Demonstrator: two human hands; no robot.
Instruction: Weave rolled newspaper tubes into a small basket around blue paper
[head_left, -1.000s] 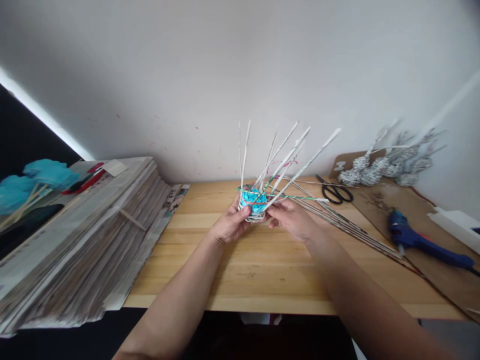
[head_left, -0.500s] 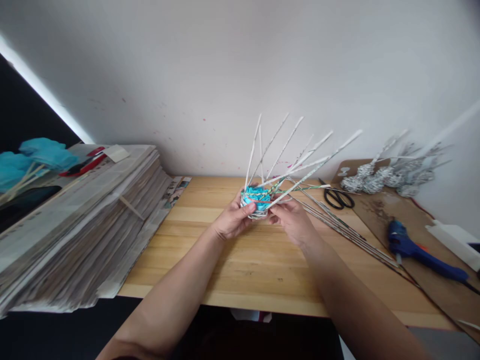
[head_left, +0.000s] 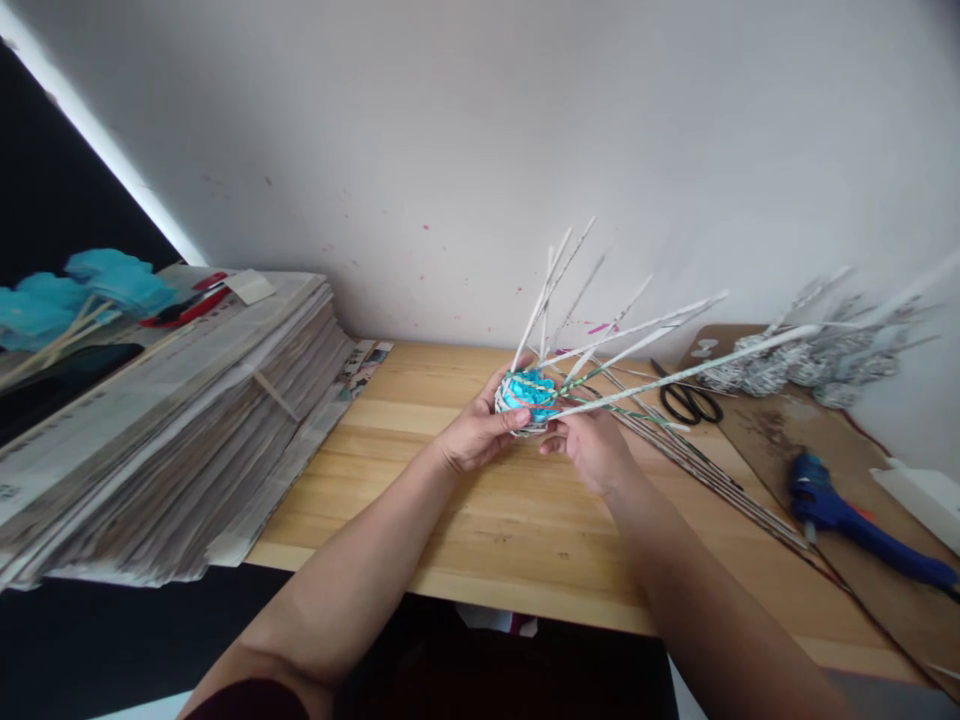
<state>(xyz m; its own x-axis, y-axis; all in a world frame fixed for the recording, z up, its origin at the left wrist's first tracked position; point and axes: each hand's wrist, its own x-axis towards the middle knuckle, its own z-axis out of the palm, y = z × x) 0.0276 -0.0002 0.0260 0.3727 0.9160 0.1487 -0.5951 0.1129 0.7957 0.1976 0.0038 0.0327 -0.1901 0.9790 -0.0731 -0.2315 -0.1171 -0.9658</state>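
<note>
Over the worktop (head_left: 510,540), the blue-filled woven piece (head_left: 529,394) sits between my left hand (head_left: 481,432) and right hand (head_left: 598,447), its paper sticks (head_left: 675,377) leaning farther right than half a second ago. My left fingers grip its left side, thumb across the front; my right fingers curl at its right side, closed or not I cannot tell.

I observe a small woven basket (head_left: 534,430), filled with crumpled blue material (head_left: 529,388), its pale rods (head_left: 690,371) fanning upward and rightward.
</note>
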